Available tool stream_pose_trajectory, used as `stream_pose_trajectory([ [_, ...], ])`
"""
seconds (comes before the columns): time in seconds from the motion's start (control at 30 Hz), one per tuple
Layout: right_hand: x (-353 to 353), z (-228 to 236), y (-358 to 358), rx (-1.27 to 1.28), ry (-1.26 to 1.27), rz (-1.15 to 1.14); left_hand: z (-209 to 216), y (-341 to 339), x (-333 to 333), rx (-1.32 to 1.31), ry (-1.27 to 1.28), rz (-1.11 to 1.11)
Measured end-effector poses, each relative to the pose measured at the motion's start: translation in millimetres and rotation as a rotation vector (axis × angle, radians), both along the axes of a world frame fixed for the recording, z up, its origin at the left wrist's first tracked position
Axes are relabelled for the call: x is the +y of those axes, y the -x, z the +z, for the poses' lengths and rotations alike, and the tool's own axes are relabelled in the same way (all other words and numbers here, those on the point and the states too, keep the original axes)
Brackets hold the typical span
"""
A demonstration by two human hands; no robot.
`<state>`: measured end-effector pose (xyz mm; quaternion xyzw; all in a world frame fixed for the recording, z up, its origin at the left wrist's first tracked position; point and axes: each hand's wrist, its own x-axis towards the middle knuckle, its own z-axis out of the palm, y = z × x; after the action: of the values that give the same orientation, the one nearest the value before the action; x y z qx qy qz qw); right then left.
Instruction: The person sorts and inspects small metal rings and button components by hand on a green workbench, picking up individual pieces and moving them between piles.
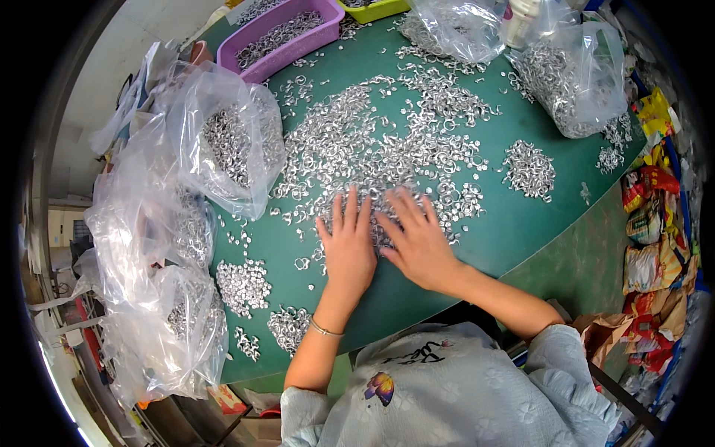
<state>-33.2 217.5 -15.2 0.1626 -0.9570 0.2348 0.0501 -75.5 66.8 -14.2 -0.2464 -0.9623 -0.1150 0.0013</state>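
A wide spread of small silvery ring-shaped metal pieces (pixel 335 141) covers the middle of the green table (pixel 514 231). My left hand (pixel 348 249) lies palm down at the spread's near edge, fingers stretched out over the pieces. Beside it, my right hand (pixel 418 246) reaches in from the right, also flat with its fingers apart. Neither hand is closed round anything; what lies under the palms is hidden. Near my left forearm sit a small heap of pieces (pixel 289 328) and a flatter heap of pale, rounded pieces (pixel 243 287). Another round heap (pixel 528 170) lies to the right.
Clear plastic bags holding metal pieces line the left side (pixel 231 145) and stand at the far right (pixel 570 82). At the back is a purple tray (pixel 316 41) of pieces, with a yellow-green tray (pixel 380 10) alongside. Colourful packages (pixel 652 223) lie beyond the table's right edge.
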Motion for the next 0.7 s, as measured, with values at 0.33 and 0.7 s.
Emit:
stream_pose_trajectory([
  [0.33,64.0,-14.9,-25.9,0.145,0.288,0.094,13.2,-0.1,33.7,-0.077,-0.126,-0.316],
  [0.7,84.2,-5.7,21.7,0.193,0.075,-0.117,-2.9,6.8,3.9,0.096,-0.412,0.047],
])
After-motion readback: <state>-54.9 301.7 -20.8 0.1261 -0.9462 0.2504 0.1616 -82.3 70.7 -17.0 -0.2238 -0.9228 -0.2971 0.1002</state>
